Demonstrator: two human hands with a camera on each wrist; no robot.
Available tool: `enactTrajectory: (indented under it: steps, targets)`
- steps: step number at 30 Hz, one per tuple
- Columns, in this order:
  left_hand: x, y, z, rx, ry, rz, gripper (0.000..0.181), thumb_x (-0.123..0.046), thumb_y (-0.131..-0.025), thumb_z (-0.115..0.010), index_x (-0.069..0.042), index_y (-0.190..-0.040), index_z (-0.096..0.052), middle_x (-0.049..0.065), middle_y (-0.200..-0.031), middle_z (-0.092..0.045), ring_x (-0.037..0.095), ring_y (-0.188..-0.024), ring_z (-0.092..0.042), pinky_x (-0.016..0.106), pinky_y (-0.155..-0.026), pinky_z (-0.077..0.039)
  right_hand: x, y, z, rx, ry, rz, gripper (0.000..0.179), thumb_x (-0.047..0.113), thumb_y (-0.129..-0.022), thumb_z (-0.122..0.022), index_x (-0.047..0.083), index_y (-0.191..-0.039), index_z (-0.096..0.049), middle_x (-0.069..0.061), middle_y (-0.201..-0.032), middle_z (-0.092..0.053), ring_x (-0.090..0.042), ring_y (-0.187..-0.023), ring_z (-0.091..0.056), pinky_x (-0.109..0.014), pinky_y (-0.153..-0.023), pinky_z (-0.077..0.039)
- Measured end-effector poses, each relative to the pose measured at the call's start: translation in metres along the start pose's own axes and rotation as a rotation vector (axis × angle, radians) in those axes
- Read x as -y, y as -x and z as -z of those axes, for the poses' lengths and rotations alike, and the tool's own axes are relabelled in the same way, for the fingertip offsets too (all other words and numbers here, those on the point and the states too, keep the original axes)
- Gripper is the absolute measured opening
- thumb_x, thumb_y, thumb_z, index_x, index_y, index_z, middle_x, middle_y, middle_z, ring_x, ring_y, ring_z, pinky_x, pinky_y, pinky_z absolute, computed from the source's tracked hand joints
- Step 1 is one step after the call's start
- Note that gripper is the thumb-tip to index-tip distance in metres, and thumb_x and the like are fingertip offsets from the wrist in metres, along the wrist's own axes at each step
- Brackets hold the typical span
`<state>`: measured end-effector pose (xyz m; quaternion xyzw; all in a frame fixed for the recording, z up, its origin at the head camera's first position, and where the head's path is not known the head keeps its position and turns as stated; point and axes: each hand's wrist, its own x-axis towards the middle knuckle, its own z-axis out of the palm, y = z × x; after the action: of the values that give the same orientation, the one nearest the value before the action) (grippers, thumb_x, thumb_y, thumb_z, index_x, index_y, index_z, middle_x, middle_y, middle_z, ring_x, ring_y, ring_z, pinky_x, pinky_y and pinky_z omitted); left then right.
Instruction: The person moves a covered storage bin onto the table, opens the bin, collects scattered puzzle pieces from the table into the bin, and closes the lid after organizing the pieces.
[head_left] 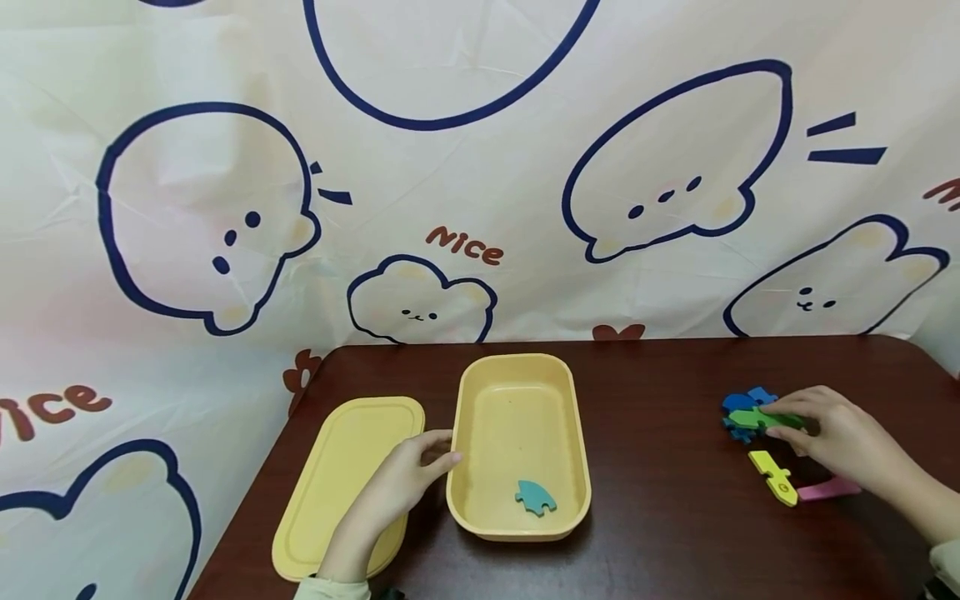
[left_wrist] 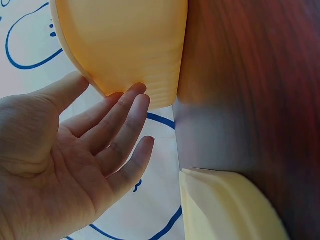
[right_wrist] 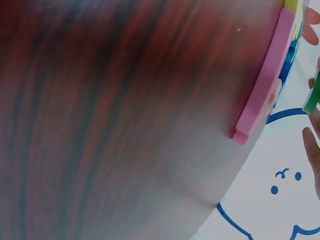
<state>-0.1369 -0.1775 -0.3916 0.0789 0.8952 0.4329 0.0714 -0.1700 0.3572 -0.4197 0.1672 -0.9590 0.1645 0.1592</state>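
A yellow plastic box (head_left: 517,433) stands on the table, a teal puzzle piece (head_left: 536,497) lying inside near its front end. At the box's left rim is my left hand (head_left: 405,475); its thumb is on the rim and its fingers touch the outer wall (left_wrist: 150,60). My right hand (head_left: 843,429) pinches a green puzzle piece (head_left: 753,419) over several blue puzzle pieces (head_left: 737,403). Closer to me lie a yellow puzzle piece (head_left: 772,477) and a pink one (head_left: 828,489), partly hidden by the right wrist. Only fingertips and the green piece's edge show in the right wrist view.
A flat yellow lid (head_left: 341,475) lies left of the box, partly under the left forearm. The dark wooden table (head_left: 660,467) extends between the box and the puzzle pieces. Behind it hangs a white cloth (head_left: 525,208) with cartoon drawings.
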Motion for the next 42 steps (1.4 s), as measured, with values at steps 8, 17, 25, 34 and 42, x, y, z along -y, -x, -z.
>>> enactTrajectory:
  steps: [8,17,25,34,42]
  targets:
    - [0.001,-0.001,0.0,-0.002,0.002,0.004,0.04,-0.02,-0.098,-0.065,0.001,-0.132,-0.06,0.01,-0.116,-0.067,0.027,-0.108,-0.064,0.046,-0.091,-0.05,0.011,-0.003,0.002,-0.045,0.006,0.038,0.027,0.004,-0.072,-0.086,0.009,-0.098,-0.079,-0.009,-0.099,-0.067,-0.015,-0.085,-0.05,-0.025,-0.056,-0.047]
    - [0.001,0.001,0.0,0.012,0.001,0.013,0.04,-0.02,-0.098,-0.065,0.001,-0.132,-0.06,0.011,-0.117,-0.067,0.028,-0.109,-0.063,0.047,-0.092,-0.05,0.026,-0.005,-0.004,-0.095,-0.068,0.148,0.035,-0.001,-0.067,-0.087,0.009,-0.099,-0.079,-0.005,-0.1,-0.065,0.0,-0.087,-0.044,-0.016,-0.055,-0.043]
    - [0.001,0.0,-0.001,-0.001,0.003,-0.003,0.039,-0.019,-0.098,-0.065,0.001,-0.131,-0.06,0.011,-0.116,-0.067,0.028,-0.109,-0.063,0.047,-0.093,-0.05,0.045,-0.018,-0.005,-0.158,-0.066,0.282,0.042,0.001,-0.058,-0.091,0.013,-0.097,-0.079,0.005,-0.097,-0.066,-0.001,-0.095,-0.049,-0.005,-0.073,-0.041]
    - [0.0,-0.001,0.001,-0.003,-0.001,0.0,0.038,-0.019,-0.098,-0.065,0.001,-0.131,-0.061,0.01,-0.114,-0.068,0.027,-0.108,-0.064,0.046,-0.092,-0.05,0.065,-0.027,-0.004,-0.119,-0.093,0.279,0.038,0.005,-0.064,-0.091,0.015,-0.099,-0.079,0.009,-0.099,-0.065,-0.003,-0.092,-0.052,-0.008,-0.071,-0.043]
    - [0.001,0.0,0.001,0.008,0.002,0.001,0.039,-0.02,-0.098,-0.065,0.0,-0.131,-0.061,0.01,-0.116,-0.068,0.027,-0.108,-0.064,0.047,-0.092,-0.05,0.078,-0.032,-0.008,-0.131,-0.106,0.365,0.04,0.004,-0.063,-0.091,0.015,-0.099,-0.079,0.011,-0.098,-0.066,-0.006,-0.09,-0.055,-0.007,-0.075,-0.043]
